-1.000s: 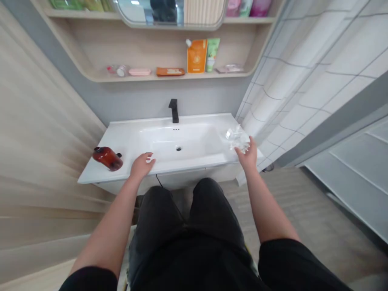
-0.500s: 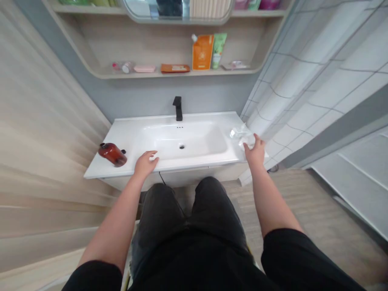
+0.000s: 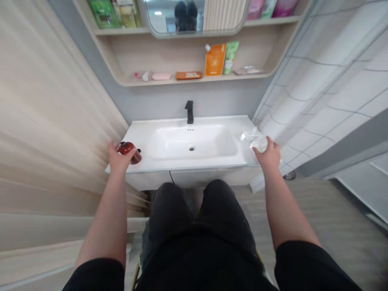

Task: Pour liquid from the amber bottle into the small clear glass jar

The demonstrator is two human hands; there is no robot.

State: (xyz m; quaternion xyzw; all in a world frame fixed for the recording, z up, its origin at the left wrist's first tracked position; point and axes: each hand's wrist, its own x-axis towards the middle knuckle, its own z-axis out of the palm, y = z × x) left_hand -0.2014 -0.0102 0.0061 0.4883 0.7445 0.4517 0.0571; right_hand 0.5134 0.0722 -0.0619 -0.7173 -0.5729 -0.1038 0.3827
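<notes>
My left hand (image 3: 119,158) is around a reddish-brown bottle (image 3: 135,158) at the left end of the white counter, thumb across its near side. The fingers behind it are partly hidden. A small black piece (image 3: 138,150) sits beside the bottle. At the counter's right end, my right hand (image 3: 269,154) has its thumb and fingers around crumpled clear plastic (image 3: 258,142). What kind of plastic item it is cannot be made out. Between the hands lies the white washbasin (image 3: 194,157) with a black faucet (image 3: 189,113).
Above the basin, a wall shelf (image 3: 194,81) bears an orange pouch (image 3: 215,60), a green tube (image 3: 230,57) and small packs, under a mirror (image 3: 197,16). A beige curtain (image 3: 60,121) hangs close on the left; a white tiled wall (image 3: 318,113) stands on the right.
My left hand has moved left from the basin's front edge to the reddish-brown bottle. My right hand stays at the clear plastic. The view has shifted slightly.
</notes>
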